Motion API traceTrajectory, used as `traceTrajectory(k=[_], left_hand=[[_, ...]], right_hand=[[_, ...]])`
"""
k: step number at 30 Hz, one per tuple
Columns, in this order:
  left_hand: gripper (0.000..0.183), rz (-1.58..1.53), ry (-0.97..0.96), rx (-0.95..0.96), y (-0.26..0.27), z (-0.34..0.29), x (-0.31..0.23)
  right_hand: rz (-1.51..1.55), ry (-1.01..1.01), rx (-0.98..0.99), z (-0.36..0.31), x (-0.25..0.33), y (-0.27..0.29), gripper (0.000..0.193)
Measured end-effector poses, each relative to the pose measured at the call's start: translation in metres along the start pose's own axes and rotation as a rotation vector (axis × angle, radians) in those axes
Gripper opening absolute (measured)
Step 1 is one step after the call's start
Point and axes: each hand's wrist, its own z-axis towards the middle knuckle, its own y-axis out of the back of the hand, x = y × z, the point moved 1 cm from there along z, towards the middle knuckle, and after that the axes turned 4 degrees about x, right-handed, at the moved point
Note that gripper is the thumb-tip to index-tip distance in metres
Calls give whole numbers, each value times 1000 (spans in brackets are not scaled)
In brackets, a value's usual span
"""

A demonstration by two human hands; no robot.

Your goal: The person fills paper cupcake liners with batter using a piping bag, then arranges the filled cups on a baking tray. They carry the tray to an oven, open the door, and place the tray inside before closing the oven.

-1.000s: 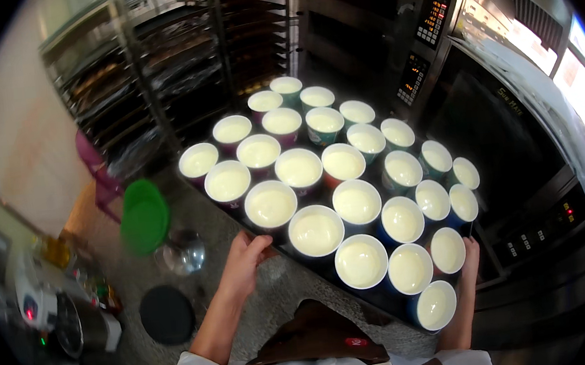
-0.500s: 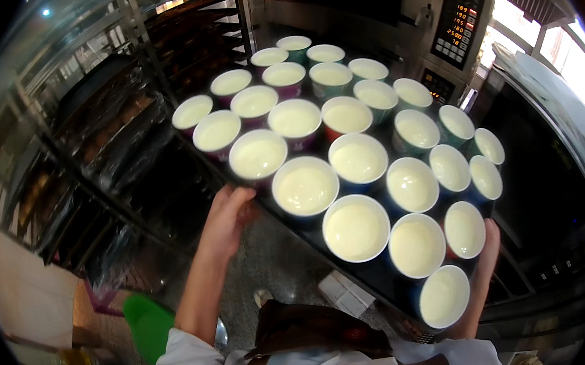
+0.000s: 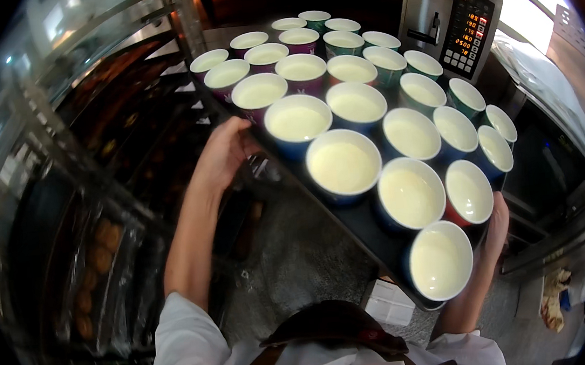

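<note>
Between my two hands is a dark baking tray (image 3: 356, 222), held up at chest height and slanted across the view. Many paper cups (image 3: 343, 163) stand upright on it in rows, blue, purple, green and red outside, each holding smooth pale-yellow batter. My left hand (image 3: 226, 152) is closed round the tray's left edge, with the thumb at the rim beside a purple cup. On the opposite edge, my right hand (image 3: 499, 224) grips near a red cup. Cups and tray hide part of its fingers.
A steel oven with a lit control panel (image 3: 464, 29) and a dark opening glowing orange stands ahead. Another dark oven door (image 3: 550, 150) is at right. Metal racks (image 3: 98, 180) line the left, with bread rolls (image 3: 93, 272) under plastic. A white box (image 3: 388, 303) lies on the floor.
The tray and both hands have moved higher in view, nearer the oven front. My view has turned, so the rack's bread rolls now show at lower left. Both hands keep their hold.
</note>
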Motion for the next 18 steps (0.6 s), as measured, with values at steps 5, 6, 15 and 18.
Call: traceTrajectory(k=[5, 6, 15, 18], left_hand=[[26, 22, 54, -135, 21, 12, 5], [26, 27, 66, -76, 36, 33, -3], [34, -41, 9, -71, 56, 153, -18], [36, -51, -27, -65, 67, 187, -21]], right_hand=[[451, -309, -124, -8, 35, -47, 22], [580, -393, -168, -2, 41, -67, 21], [549, -247, -186, 25, 39, -146, 8], [555, -248, -132, 32, 42, -172, 10]])
